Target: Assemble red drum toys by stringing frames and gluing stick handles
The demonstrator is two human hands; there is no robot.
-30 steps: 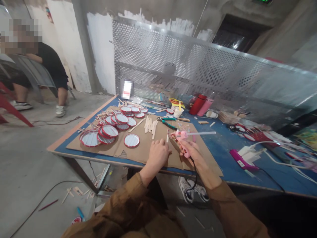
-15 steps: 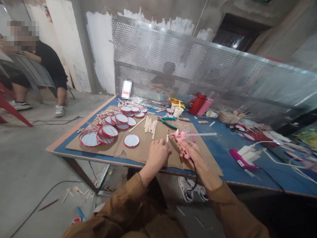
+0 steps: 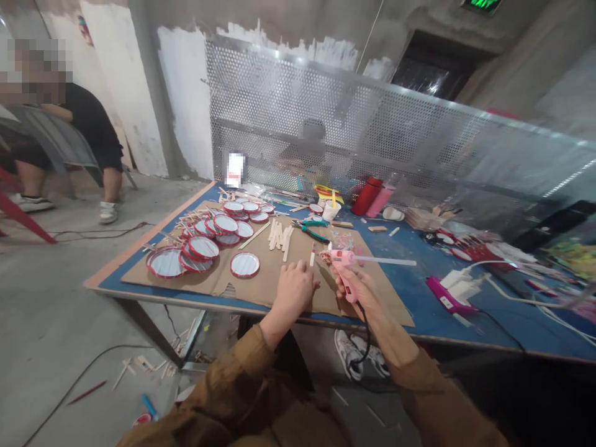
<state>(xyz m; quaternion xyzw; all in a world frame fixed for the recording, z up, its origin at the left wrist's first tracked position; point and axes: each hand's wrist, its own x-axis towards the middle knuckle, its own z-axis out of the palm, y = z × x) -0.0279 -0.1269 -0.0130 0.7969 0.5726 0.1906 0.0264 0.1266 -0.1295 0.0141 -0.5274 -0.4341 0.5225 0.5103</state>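
Note:
My right hand (image 3: 356, 288) is wrapped round the handle of a pink glue gun (image 3: 343, 264), whose clear glue stick juts out to the right. My left hand (image 3: 295, 288) rests on the cardboard (image 3: 261, 287) with its fingers curled; what it holds, if anything, is hidden. A small stick (image 3: 313, 254) stands out just beyond its fingers, near the gun's nozzle. One red-rimmed disc (image 3: 244, 264) lies left of my left hand, and several more (image 3: 203, 247) are piled further left. Wooden sticks (image 3: 279, 236) lie behind my left hand, beside teal-handled pliers (image 3: 314, 231).
A red bottle (image 3: 367, 195), a pink bottle and a white cup (image 3: 331, 211) stand near the mesh screen. On the right are a magenta power strip (image 3: 449, 295) and white cables. A person (image 3: 90, 115) sits at the far left.
The view has shifted slightly. The glue gun's nozzle has moved a little away from the small stick, and the glue stick reaches further right. My left hand has hardly moved.

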